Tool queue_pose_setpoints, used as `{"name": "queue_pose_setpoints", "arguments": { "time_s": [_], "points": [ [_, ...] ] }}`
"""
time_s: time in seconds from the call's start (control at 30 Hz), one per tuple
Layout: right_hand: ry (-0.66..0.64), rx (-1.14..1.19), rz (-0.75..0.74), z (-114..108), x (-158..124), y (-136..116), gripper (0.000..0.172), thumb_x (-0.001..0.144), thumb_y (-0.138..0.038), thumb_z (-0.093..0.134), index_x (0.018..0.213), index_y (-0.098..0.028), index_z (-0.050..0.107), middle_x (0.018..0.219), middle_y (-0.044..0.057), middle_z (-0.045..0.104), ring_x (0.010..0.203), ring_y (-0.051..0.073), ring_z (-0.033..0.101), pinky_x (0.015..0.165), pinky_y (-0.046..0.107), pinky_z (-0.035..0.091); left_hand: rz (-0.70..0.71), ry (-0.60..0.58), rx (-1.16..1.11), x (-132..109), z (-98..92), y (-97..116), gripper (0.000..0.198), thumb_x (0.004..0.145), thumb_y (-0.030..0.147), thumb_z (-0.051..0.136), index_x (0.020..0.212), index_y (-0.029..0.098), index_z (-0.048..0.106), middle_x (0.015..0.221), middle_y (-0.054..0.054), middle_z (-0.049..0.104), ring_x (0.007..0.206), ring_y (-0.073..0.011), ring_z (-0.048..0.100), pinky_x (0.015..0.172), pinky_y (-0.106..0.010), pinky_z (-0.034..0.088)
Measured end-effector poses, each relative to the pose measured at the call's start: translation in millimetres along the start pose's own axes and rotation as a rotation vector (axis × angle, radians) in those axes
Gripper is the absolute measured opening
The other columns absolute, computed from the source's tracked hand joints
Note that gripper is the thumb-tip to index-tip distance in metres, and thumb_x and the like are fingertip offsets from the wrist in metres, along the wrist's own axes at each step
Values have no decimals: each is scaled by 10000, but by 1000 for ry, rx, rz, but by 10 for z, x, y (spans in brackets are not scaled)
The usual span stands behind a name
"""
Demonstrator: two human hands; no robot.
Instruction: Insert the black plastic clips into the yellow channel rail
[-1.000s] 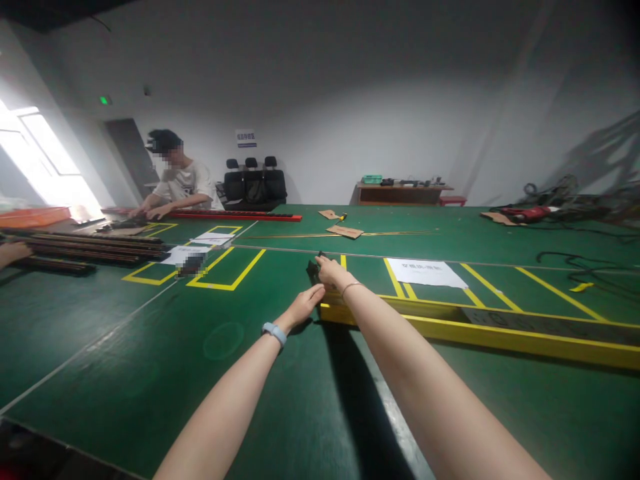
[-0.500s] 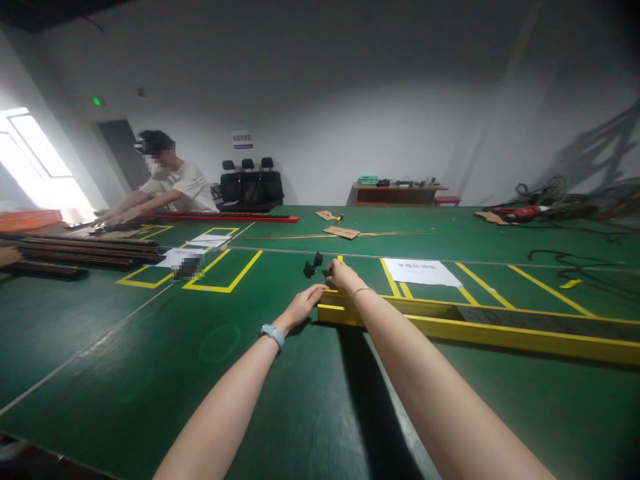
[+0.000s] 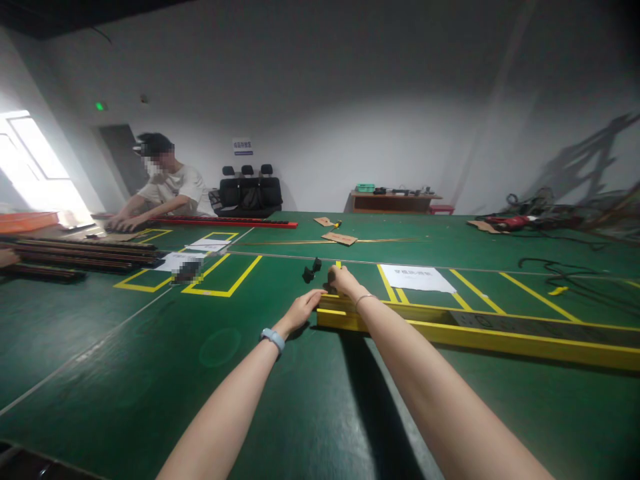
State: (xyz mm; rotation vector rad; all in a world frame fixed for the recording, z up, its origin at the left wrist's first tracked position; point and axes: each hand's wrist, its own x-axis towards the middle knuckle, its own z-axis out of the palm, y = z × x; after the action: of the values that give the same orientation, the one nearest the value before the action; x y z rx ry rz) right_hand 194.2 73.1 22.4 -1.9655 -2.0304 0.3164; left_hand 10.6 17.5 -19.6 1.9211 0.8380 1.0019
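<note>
A long yellow channel-shaped rail [image 3: 380, 325] lies across the green table, its left end in front of me. My left hand [image 3: 303, 309], with a pale blue band at the wrist, has its fingers together on the far wall at that end. Just above the same end, my right hand [image 3: 344, 280] pinches a small black part [image 3: 329, 288], mostly hidden by the fingers. Two more small black pieces [image 3: 312, 270] lie on the table just beyond my left fingertips. A dark printed strip [image 3: 480, 320] shows inside the rail further right.
A co-worker [image 3: 173, 180] leans over the table at far left, near dark bundled bars [image 3: 100, 253] and a red rail [image 3: 225, 221]. A white paper sign [image 3: 417, 278] and yellow tape lines lie beyond my rail. Cardboard pieces [image 3: 340, 238], a black cable [image 3: 545, 270] and a red tool [image 3: 513, 223] lie farther back.
My right hand has come down slightly, closer to the rail's end, with the small black part. My left hand stays at the rail's end. The camera view has shifted a little.
</note>
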Motion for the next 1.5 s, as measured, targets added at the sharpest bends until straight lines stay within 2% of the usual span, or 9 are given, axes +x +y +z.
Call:
{"name": "queue_pose_setpoints", "arguments": {
  "time_s": [0.23,0.5,0.67,0.77,0.83,0.93,1.1,1.37,1.5],
  "points": [
    [83,407,-69,-69,-112,-72,338,923,-251,502,1241,-136,488,931,63,678,788,127,645,702,248,523,-114,188,-124,62,0,-109,561,908,550,361,1288,159,492,1166,-126,615,994,-211,615,784,-328,513],
    [147,548,-249,-47,-564,-286,414,791,-299,677,1166,-198,534,925,29,700,830,142,658,730,248,501,-79,306,-373,45,-90,-68,529,786,481,635,1202,161,566,1103,-114,654,909,-214,638,738,-306,505],
    [182,475,-284,-24,-769,-334,347,847,-305,618,1173,-210,548,935,33,704,856,153,652,778,269,482,-50,278,-542,39,-80,-99,422,743,379,708,1093,164,609,1113,-100,657,923,-193,648,784,-294,495],
    [273,376,-286,-104,-920,-172,355,873,-290,574,1215,-198,544,1127,88,651,1067,201,578,929,335,410,-101,281,-617,35,-87,-97,396,720,364,725,1043,169,604,993,-66,679,843,-156,652,694,-234,482],
    [371,168,-235,-165,-1029,15,300,899,-277,518,1179,-187,578,1198,101,615,1153,222,513,989,353,343,-163,277,-652,32,-97,-88,393,702,374,733,1011,178,589,922,-37,675,750,-128,641,593,-199,453],
    [421,-129,-86,-208,-1165,285,247,924,-278,447,1050,-192,641,1053,83,672,1039,214,565,907,316,362,-230,254,-654,24,-111,-76,362,706,416,713,947,185,575,850,-5,650,662,-103,604,497,-174,404],
    [353,-200,7,-183,-1260,408,307,935,-325,395,852,-223,672,816,52,702,750,188,619,661,272,350,-268,223,-620,-14,-151,-73,315,718,450,688,843,184,575,736,26,590,621,-89,556,456,-160,379],
    [347,-254,-1,-194,-1291,354,329,938,-304,358,856,-219,665,847,54,706,749,185,622,630,276,308,-321,176,-525,-105,-262,-65,335,688,454,718,822,165,617,670,23,577,548,-84,519,453,-178,388],
    [350,-254,-1,-182,-1287,361,318,937,-298,365,895,-218,670,877,51,706,772,185,624,639,276,310,-341,140,-455,-107,-245,-32,364,695,468,709,875,160,639,740,-3,623,579,-101,561,511,-213,448]
  ]
}}
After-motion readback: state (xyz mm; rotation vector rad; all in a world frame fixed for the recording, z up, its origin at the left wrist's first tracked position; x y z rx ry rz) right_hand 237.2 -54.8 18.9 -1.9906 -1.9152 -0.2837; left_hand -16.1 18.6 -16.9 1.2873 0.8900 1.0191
